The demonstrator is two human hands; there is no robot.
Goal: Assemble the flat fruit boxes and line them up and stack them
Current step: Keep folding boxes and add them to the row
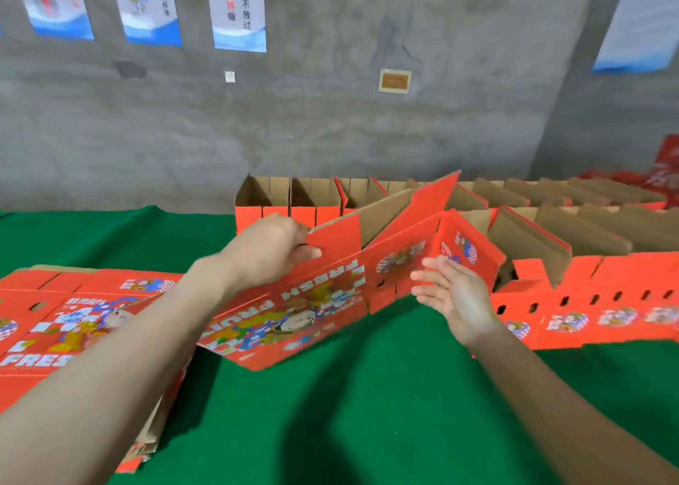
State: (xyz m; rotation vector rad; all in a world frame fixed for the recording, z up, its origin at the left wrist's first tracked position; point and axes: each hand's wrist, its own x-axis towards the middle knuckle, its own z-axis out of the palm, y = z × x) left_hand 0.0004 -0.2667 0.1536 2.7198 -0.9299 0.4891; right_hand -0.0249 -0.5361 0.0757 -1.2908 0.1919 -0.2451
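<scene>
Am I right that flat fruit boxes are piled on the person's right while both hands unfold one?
No: the head view shows the flat fruit boxes piled on the person's left, while left hand and right hand unfold one box.

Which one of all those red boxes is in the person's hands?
The half-folded box in the middle, held between the left hand and right hand. The flat boxes lie piled at the left; the finished boxes stand in rows behind.
</scene>
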